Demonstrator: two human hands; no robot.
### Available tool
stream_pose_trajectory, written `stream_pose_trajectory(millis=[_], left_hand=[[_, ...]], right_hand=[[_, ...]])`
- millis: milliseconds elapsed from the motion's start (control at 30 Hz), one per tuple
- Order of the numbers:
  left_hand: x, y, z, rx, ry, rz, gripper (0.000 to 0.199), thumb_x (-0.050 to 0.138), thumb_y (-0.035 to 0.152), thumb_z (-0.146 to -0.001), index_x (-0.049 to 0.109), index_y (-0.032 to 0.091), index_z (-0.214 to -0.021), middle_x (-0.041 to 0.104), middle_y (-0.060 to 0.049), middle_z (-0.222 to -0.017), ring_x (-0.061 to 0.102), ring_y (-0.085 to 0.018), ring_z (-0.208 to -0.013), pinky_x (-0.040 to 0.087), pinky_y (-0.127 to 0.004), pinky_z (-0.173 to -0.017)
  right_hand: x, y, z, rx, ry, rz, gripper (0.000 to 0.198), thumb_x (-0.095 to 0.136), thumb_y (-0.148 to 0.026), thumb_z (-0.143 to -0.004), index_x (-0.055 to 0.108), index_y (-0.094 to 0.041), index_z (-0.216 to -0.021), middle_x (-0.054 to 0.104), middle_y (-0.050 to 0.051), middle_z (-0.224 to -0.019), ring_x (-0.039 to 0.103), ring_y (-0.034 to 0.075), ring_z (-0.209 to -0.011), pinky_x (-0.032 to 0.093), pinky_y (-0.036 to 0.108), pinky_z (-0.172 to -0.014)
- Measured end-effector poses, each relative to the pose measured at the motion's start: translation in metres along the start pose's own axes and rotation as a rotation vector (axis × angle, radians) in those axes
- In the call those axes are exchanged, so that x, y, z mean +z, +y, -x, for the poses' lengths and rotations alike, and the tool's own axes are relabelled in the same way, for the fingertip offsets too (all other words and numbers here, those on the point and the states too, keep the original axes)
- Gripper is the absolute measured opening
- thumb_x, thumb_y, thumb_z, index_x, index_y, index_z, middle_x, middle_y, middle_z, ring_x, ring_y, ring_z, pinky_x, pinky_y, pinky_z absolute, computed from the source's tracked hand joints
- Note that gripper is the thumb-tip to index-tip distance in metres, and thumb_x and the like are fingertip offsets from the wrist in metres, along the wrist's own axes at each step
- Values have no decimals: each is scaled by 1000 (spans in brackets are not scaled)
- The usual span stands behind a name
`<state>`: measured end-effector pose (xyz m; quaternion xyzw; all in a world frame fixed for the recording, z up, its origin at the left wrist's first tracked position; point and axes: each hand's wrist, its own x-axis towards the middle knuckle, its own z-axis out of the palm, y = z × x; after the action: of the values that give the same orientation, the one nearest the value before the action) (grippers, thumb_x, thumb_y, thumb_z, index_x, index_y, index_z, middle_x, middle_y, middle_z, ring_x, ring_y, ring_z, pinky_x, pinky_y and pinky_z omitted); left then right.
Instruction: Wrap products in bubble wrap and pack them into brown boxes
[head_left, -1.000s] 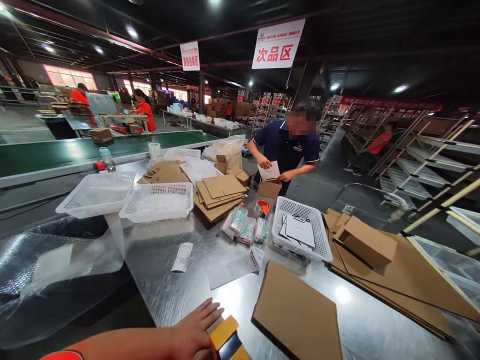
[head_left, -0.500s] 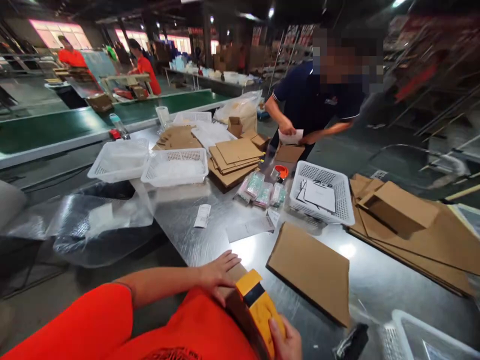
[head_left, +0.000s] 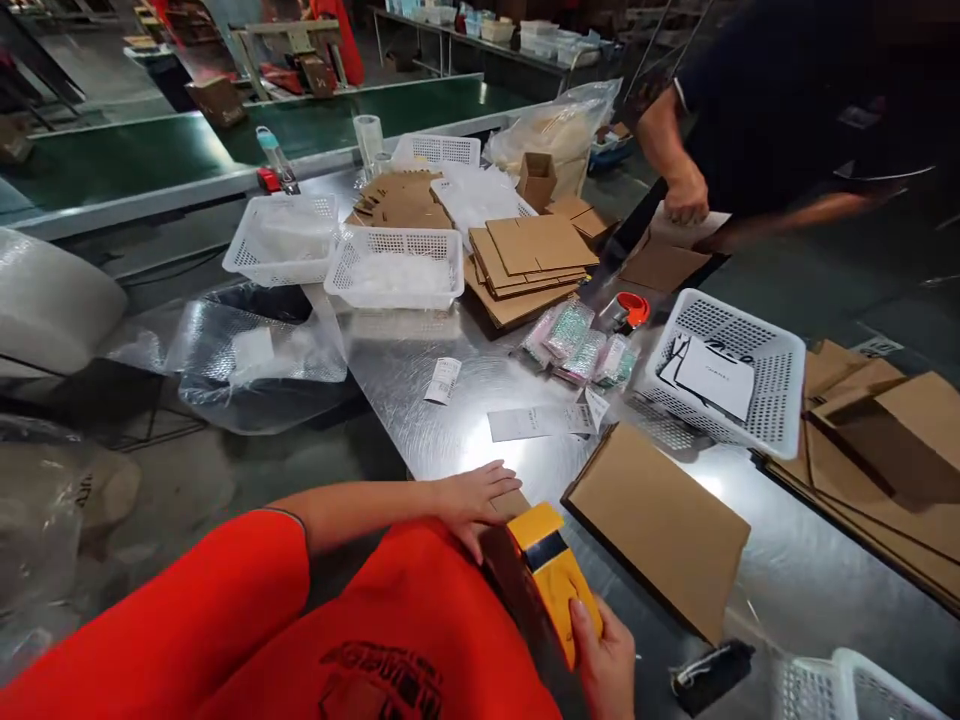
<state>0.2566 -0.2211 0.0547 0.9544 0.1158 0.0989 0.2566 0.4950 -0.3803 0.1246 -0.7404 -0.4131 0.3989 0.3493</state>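
Observation:
My left hand (head_left: 474,502) lies flat on top of a brown cardboard box (head_left: 511,504), fingers stretched out and slightly apart. The box stands at the table's near edge against my body, partly hidden by my hands. In my right hand (head_left: 604,645) is what looks like a yellow tape dispenser (head_left: 564,585) with a dark band across it. My thumb presses on its side, and it sits along the top of the box. Just right of it, a flat brown carton (head_left: 664,525) lies on the metal table (head_left: 390,375).
White baskets (head_left: 394,265) and stacked cardboard (head_left: 536,250) fill the far side. Bubble-wrapped packs (head_left: 574,340) lie beside an orange tape dispenser (head_left: 628,310). A basket of printed cards (head_left: 780,395) stands right. A co-worker's hand (head_left: 686,190) holds paper over a box.
My view has tilted down and turned left, so the table appears higher and further right. My hands keep their places on the box and the dispenser. The co-worker's arms have moved.

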Motion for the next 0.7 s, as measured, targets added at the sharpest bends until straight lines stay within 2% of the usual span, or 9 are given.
stream_pose_trajectory(millis=[67,167,233,300,367,400,467,533,700], left_hand=[[-8,1,8,-141,50,37,58,54,60,-89,60,25,-134,38,-17,-156,30,-38,-145,11,-62,-119],[-25,15,13,-562,333,181,48,46,43,-96,57,18,-135,44,-20,-150,37,-34,-140,22,-57,-117],[-37,31,5,-800,483,476,39,47,39,-95,64,14,-120,61,-17,-127,53,-27,-122,40,-44,-106],[-47,48,-10,-953,411,939,30,51,38,-92,69,15,-96,67,-6,-88,61,-18,-86,49,-31,-79],[-55,60,-24,-1016,255,1290,27,56,38,-87,64,15,-73,55,2,-62,49,-11,-58,38,-24,-56],[-57,63,-30,-1030,219,1380,28,58,37,-84,60,16,-66,48,5,-56,42,-9,-51,30,-23,-50],[-60,66,-35,-1030,249,1437,32,63,36,-79,52,17,-56,39,7,-49,32,-6,-46,20,-23,-46],[-61,65,-35,-1053,301,1478,38,68,37,-74,47,18,-50,34,8,-44,27,-6,-45,16,-25,-46],[-51,66,-34,-1173,364,1463,36,74,41,-69,53,17,-52,43,7,-44,36,-7,-44,20,-24,-45]], right_hand=[[-3,0,0,-9,-21,32,72,55,-88,-62,61,-17,-51,55,4,-49,48,15,-46,40,25,-42],[-5,1,-1,-28,-40,88,72,54,-87,-64,61,-17,-50,52,3,-48,46,14,-46,39,25,-42],[-6,1,-2,-34,-48,104,71,54,-85,-66,63,-16,-53,54,3,-50,47,14,-47,40,25,-44],[-6,1,-3,-27,-71,108,69,55,-83,-67,64,-16,-56,54,3,-50,47,14,-47,40,25,-44],[-7,2,-4,-10,-94,110,67,56,-82,-68,64,-17,-57,54,2,-50,47,14,-47,39,25,-44],[-7,2,-4,-4,-102,112,66,57,-82,-68,64,-17,-57,54,2,-50,47,14,-48,39,25,-43],[-8,2,-5,2,-114,119,65,57,-81,-68,64,-17,-57,55,3,-51,48,15,-49,40,25,-44],[-8,2,-4,10,-126,131,64,58,-79,-70,64,-16,-58,56,3,-52,49,15,-50,41,25,-45],[-5,-7,-5,50,-170,122,61,59,-77,-70,65,-17,-61,56,2,-53,51,16,-51,42,25,-46]])
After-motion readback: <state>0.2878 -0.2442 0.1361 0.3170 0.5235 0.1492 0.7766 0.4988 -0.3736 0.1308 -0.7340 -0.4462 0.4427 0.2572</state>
